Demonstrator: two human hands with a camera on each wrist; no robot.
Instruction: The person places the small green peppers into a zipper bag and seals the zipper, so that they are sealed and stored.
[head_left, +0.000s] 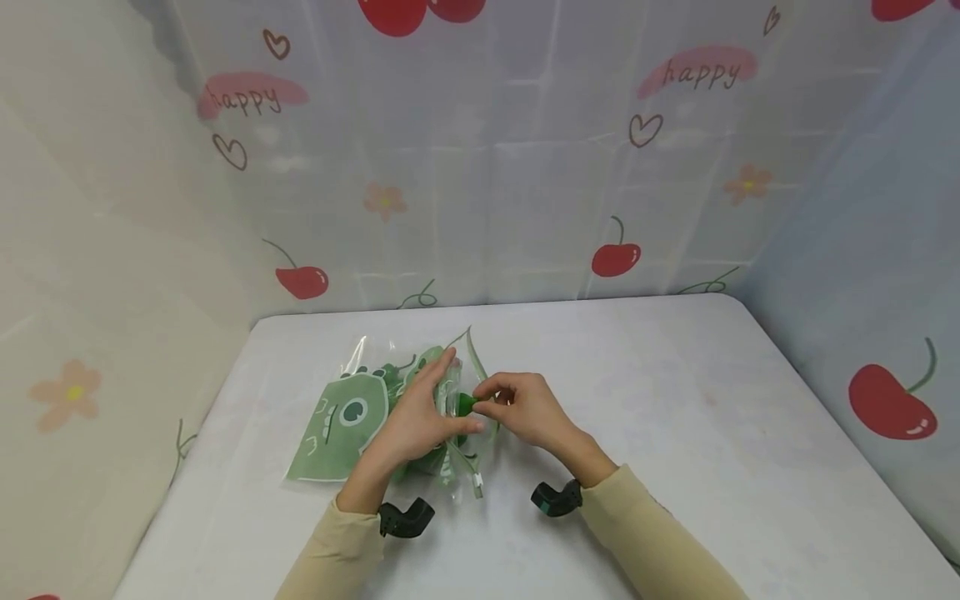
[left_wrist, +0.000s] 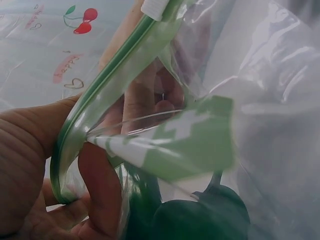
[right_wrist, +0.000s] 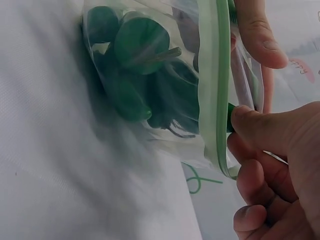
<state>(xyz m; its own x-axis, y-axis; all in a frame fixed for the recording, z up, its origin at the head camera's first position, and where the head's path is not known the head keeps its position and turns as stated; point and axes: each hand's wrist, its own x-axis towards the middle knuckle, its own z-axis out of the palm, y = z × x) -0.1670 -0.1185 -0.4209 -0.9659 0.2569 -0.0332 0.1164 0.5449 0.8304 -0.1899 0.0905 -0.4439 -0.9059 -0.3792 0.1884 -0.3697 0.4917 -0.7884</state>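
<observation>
A clear zip bag (head_left: 337, 433) with a green one-eyed monster print lies on the table, its mouth facing right. My left hand (head_left: 420, 417) holds the bag at its mouth, the thumb stretched to the right; in the left wrist view the green zip strip (left_wrist: 102, 92) runs between thumb and fingers. Between thumb and forefinger, my right hand (head_left: 528, 408) pinches a small dark green piece (head_left: 466, 405) at the mouth; its full shape is hidden. Through the plastic show several dark green rounded things (right_wrist: 142, 42), their kind unclear.
The white table (head_left: 660, 433) stretches to the right of the hands. Behind it hangs a pale curtain (head_left: 525, 192) printed with cherries and hearts. The zip's white slider (left_wrist: 155, 7) sits on the strip. Black wrist cameras (head_left: 407, 518) are strapped to both wrists.
</observation>
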